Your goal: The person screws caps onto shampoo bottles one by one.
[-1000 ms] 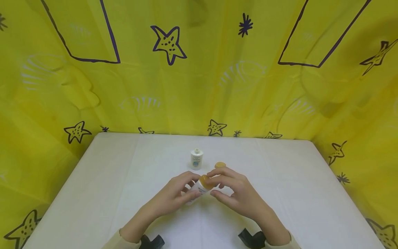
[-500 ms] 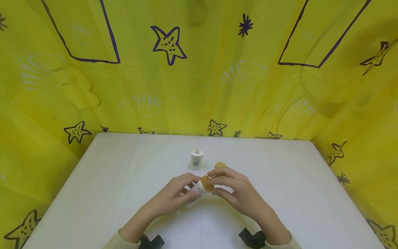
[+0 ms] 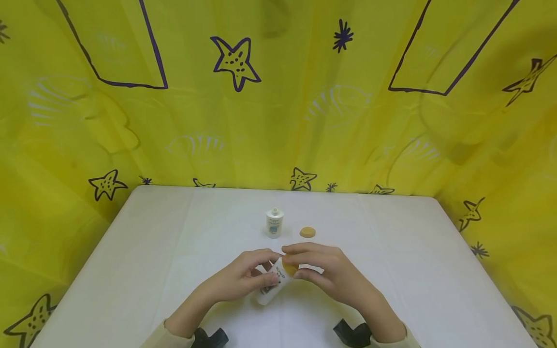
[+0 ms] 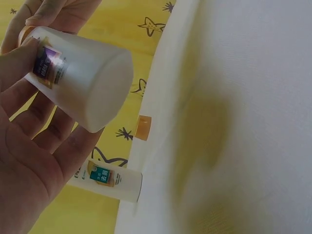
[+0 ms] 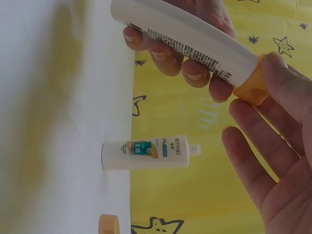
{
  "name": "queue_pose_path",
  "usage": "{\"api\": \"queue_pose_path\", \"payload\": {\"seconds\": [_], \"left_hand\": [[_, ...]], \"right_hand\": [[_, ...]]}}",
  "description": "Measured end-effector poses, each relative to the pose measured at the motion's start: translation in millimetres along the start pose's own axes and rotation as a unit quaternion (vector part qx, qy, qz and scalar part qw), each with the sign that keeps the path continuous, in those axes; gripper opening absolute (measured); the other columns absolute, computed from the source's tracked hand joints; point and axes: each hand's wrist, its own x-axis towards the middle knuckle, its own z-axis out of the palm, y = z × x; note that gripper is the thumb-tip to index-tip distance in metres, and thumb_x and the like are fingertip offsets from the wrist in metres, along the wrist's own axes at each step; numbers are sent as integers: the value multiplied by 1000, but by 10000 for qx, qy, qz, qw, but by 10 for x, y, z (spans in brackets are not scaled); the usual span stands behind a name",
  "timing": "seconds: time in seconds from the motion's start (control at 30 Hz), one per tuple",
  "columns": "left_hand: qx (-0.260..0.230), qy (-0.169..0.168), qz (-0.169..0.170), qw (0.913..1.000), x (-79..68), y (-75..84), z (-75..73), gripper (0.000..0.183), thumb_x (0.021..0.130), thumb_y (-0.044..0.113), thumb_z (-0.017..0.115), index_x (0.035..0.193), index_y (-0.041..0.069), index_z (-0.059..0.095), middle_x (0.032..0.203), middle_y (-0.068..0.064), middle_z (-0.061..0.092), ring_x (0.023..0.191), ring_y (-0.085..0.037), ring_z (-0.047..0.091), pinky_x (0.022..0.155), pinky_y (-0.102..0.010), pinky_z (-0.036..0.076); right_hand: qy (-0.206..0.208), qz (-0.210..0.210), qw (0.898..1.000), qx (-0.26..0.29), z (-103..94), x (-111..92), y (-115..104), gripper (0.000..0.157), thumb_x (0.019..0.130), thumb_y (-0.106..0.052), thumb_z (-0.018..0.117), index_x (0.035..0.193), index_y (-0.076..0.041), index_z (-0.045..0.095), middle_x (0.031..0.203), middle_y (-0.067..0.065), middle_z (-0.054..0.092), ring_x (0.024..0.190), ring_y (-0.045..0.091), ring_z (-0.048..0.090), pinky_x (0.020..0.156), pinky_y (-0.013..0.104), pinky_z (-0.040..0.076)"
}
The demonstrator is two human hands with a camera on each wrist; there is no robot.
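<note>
Gripping the white bottle (image 4: 83, 73) aslant above the table (image 3: 209, 227), your left hand (image 3: 241, 278) sets its thumb on one side and its fingers on the other, while your right hand (image 3: 335, 270) pinches the orange cap (image 5: 252, 87) at the bottle's upper end between thumb and fingers. The body is probably light plastic, unlikely to break, giving slightly under a squeeze and slippery along its smooth walls; the cap looks stiffer. Hold the bottle round its middle, the cap by its sides.

Two bottles (image 3: 281, 272) (image 3: 274, 224), two caps (image 3: 289, 267) (image 3: 307, 232), two hands (image 3: 241, 276) (image 3: 334, 269), two sleeves (image 3: 167, 337) (image 3: 398, 341), two black objects (image 3: 212, 339) (image 3: 353, 334) and one table (image 3: 130, 270) can be seen.
</note>
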Motion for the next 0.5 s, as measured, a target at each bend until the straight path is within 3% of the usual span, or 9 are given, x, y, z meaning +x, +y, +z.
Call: {"api": "queue_pose_path", "payload": {"seconds": [0.13, 0.5], "left_hand": [[18, 23, -52, 10000, -7, 4, 15, 27, 101, 18, 59, 128, 14, 60, 112, -4, 64, 94, -12, 62, 73, -32, 60], [166, 528, -80, 9984, 12, 17, 55, 25, 98, 14, 64, 122, 11, 63, 110, -6, 67, 93, -17, 63, 74, -33, 60]], "right_hand": [[22, 37, 10000, 31, 9, -7, -2, 30, 87, -12, 75, 117, -15, 71, 123, 5, 69, 114, 18, 66, 96, 20, 50], [243, 303, 9992, -30, 58, -13, 31, 27, 87, -13, 75, 113, -16, 71, 120, 0, 68, 112, 16, 65, 98, 21, 49]]}}
